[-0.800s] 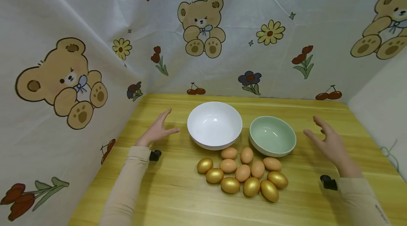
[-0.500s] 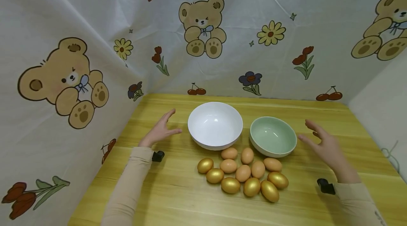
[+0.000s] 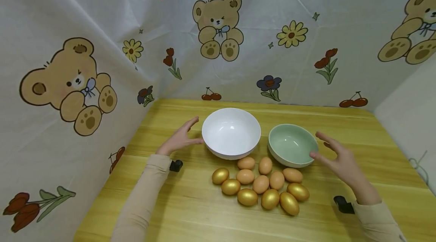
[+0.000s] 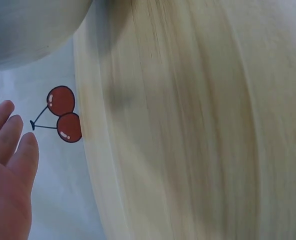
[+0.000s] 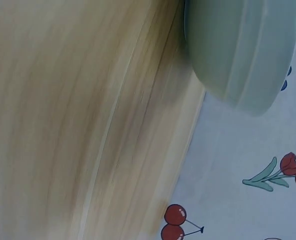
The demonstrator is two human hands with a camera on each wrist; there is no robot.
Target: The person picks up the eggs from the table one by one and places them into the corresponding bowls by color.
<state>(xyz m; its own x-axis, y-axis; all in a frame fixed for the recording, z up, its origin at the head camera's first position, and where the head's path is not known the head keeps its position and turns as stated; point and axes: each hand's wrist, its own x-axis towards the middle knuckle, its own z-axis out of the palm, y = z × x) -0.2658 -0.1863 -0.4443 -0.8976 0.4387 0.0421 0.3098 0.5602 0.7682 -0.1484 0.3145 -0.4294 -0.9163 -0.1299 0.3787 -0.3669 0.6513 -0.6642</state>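
Note:
A white bowl (image 3: 231,132) and a smaller pale green bowl (image 3: 293,145) stand side by side on the wooden table. My left hand (image 3: 179,139) is at the white bowl's left side, fingers spread, its thumb tip close to the rim. In the left wrist view, fingers of that hand (image 4: 10,180) appear below the white bowl (image 4: 32,30). On the other side, my right hand (image 3: 342,162) has thumb and fingers spread at the green bowl's right rim, the thumb tip overlapping it in the head view. The right wrist view shows the green bowl's side (image 5: 243,50) and a sliver of fingers.
Several brown eggs (image 3: 260,184) and several gold eggs (image 3: 247,197) lie grouped in front of the bowls. A white cloth (image 3: 238,79) printed with bears and flowers hangs behind and to the left of the table (image 3: 190,211).
My left hand has moved right, up to the white bowl. My right hand has moved left, up to the green bowl's rim. Bowls and eggs stay in place.

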